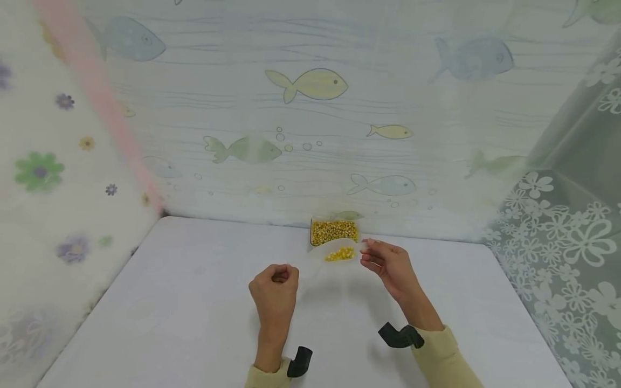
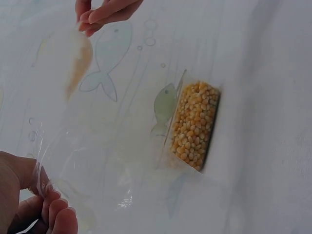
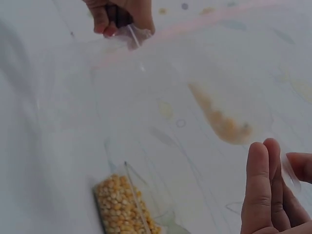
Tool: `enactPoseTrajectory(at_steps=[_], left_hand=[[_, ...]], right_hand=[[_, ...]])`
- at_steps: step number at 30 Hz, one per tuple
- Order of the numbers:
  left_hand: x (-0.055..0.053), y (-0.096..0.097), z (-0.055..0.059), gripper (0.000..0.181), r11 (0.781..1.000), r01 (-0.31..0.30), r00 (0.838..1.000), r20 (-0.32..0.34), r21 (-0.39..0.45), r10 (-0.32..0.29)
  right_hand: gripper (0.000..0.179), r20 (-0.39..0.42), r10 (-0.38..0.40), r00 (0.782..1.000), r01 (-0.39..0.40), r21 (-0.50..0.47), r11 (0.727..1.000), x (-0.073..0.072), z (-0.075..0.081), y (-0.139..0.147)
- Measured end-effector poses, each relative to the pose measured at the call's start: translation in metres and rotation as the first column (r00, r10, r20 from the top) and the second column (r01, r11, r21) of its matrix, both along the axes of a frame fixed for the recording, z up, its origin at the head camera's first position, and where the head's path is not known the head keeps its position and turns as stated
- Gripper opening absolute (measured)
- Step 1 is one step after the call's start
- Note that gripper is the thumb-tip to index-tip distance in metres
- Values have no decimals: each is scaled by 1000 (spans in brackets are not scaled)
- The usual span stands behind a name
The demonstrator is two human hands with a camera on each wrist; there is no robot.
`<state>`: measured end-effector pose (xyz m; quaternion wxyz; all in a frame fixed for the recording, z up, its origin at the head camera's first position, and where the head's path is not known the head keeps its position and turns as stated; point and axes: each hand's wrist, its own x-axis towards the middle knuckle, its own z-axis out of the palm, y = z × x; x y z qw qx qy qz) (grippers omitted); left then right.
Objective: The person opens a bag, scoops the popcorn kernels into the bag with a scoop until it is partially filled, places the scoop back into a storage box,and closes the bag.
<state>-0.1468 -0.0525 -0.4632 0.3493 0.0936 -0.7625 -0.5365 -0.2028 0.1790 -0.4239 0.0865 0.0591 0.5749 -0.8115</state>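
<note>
A clear plastic bag (image 1: 318, 251) is stretched in the air between my two hands, some yellow corn kernels (image 1: 341, 254) gathered toward its right end. My left hand (image 1: 274, 291) pinches one end of the bag between thumb and curled fingers; in the left wrist view the film (image 2: 43, 178) runs from that pinch. With thumb and fingertips, my right hand (image 1: 392, 268) pinches the other end close to the kernels. Behind the bag, a clear rectangular container (image 1: 335, 231) full of corn kernels (image 2: 194, 127) sits on the table. The bag overlaps its front edge in the head view.
A white-covered table (image 1: 184, 302) carries the container near its back edge. Behind it hangs a pale sheet with printed fish (image 1: 320, 84). A flower-patterned sheet (image 1: 41, 215) closes the left side, and a lacy floral curtain (image 1: 577, 258) the right.
</note>
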Motion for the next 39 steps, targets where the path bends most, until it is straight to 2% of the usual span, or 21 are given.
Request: enactPoseTrajectory(at_steps=[3, 8, 10, 13, 17, 20, 23, 31, 39], left_hand=[[1, 0, 1, 12, 1000, 4, 1000, 14, 8, -4], [2, 1, 2, 11, 1000, 17, 1000, 25, 11, -18], [2, 1, 3, 11, 1000, 19, 999, 26, 8, -19], [1, 2, 3, 10, 1000, 18, 999, 29, 3, -18], [1, 2, 2, 11, 1000, 15, 999, 34, 4, -15], [1, 2, 2, 11, 1000, 15, 999, 37, 7, -15], [1, 2, 2, 12, 1000, 19, 999, 45, 9, -19], [-1, 2, -2, 10, 1000, 10, 998, 59, -24, -8], [-3, 5, -4, 8, 994, -44, 995, 85, -96, 52]], right_hand=[[16, -28, -18, 999, 20, 68, 997, 3, 3, -2], [33, -126, -12, 992, 38, 204, 978, 9, 9, -6], [34, -178, -6, 984, 51, 248, 967, 11, 12, -8], [30, -264, -1, 965, 83, 302, 950, 15, 16, -12], [24, -375, 27, 926, 115, 350, 930, 21, 21, -17], [23, -422, 45, 905, 127, 370, 920, 23, 24, -19], [21, -437, 40, 899, 147, 385, 911, 25, 25, -19], [24, -436, -28, 900, 220, 398, 891, 25, 17, -15], [21, -381, -108, 918, 248, 342, 907, 24, 6, -8]])
